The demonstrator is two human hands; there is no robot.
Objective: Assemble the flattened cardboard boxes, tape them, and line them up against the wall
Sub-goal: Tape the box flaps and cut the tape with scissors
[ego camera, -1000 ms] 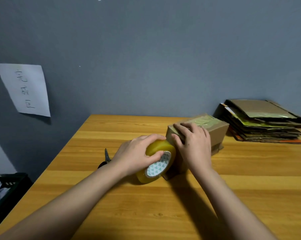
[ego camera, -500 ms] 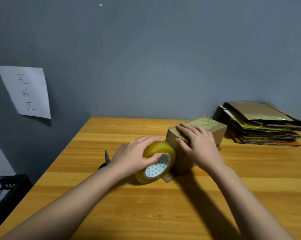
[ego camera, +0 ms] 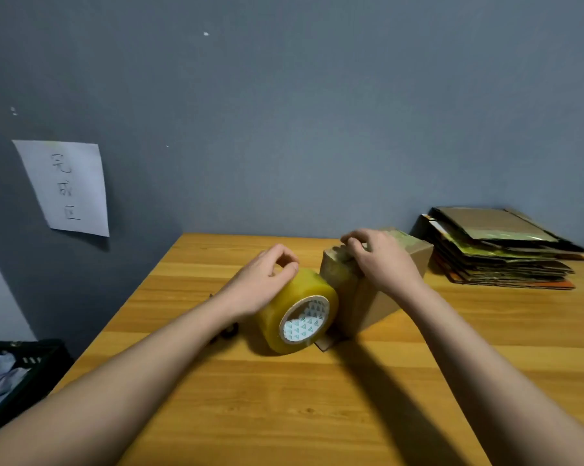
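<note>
Far left, a paper note hangs on the wall, and your left hand rests on top of the yellow tape roll, which stands on edge on the wooden table, thumb and forefinger meeting in a pinch at its upper rim. Right beside the roll, touching it, sits the cardboard box. Your right hand lies over its top with fingers curled down on the far-left edge, and the stack of flattened boxes waits against the wall at far right.

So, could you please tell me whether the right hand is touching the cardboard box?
Touching. The head view shows the right hand lying on top of the cardboard box, its fingers curled over the far top edge.
</note>
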